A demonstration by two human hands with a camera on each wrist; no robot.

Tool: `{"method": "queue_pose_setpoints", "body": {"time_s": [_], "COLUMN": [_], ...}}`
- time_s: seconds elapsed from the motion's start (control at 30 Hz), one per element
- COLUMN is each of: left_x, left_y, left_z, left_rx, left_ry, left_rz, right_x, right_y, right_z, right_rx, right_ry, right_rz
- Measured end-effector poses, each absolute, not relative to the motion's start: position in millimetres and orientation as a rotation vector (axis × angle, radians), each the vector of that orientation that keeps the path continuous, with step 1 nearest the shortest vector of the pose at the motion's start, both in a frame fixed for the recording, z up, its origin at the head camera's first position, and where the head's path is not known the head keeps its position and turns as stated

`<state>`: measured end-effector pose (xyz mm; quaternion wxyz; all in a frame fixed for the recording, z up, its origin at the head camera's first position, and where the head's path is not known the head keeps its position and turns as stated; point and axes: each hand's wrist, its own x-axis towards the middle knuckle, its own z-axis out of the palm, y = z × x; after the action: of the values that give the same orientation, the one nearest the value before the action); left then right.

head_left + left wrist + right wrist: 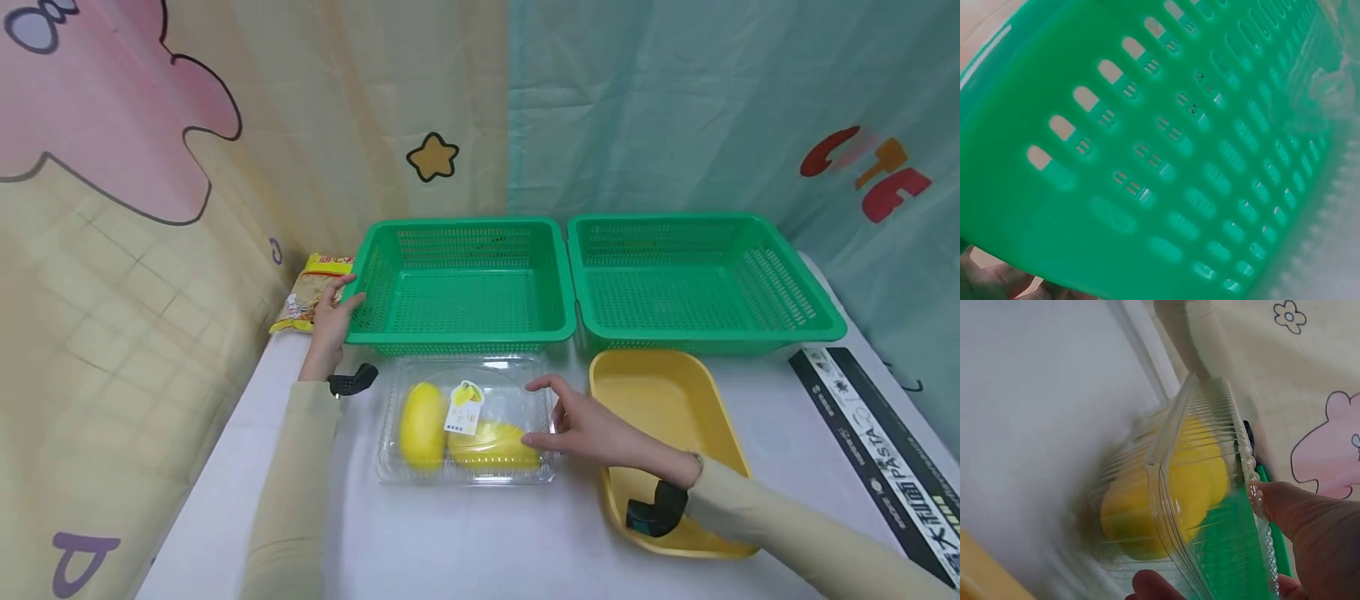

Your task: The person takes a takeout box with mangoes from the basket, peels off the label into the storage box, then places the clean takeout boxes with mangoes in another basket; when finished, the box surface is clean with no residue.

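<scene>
In the head view, a clear plastic clamshell box (480, 367) with two yellow fruits (422, 425) and a fruit-picture label (464, 407) stands before the left green basket (465, 340). My right hand (588, 425) holds the box by its right side, thumb and forefinger spread over the lid. The right wrist view has thumb and fingers at the box's edges (1163, 487). At the basket's left rim, my left hand (333, 321) grips the edge, thumb toward the inside. The left wrist view shows its fingers (997, 281) beside the slotted green wall, partly hidden.
Another green basket (712, 335) stands to the right. Under my right forearm lies a yellow tray (660, 392). A long black box (877, 450) marked PASTA is at the far right. Behind my left hand leans a yellow snack bag (300, 296). Curtains close off the back and left.
</scene>
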<state>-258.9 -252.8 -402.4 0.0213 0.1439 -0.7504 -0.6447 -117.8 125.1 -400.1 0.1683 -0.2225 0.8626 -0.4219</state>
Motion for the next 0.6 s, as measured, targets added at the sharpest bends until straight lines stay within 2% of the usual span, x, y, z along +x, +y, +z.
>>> {"method": "queue_pose_setpoints", "body": {"time_s": [0.33,0.43,0.6], "left_x": [-251,-239,-202], "left_y": [-260,-261,-254], "left_z": [-392,-385,-371], "left_rx": [0.336,0.292,0.141], "left_ry": [-2.409,-2.419,-2.464], "left_rz": [-1.954,-1.841,-1.387], "right_x": [-117,-117,-116], "right_y": [123,121,120], "right_z": [-390,-388,-386], "right_rx": [-0.663,-0.691,-0.750], "right_ry": [2.543,2.568,2.687], "right_rz": [-1.004,-0.956,-0.859]}}
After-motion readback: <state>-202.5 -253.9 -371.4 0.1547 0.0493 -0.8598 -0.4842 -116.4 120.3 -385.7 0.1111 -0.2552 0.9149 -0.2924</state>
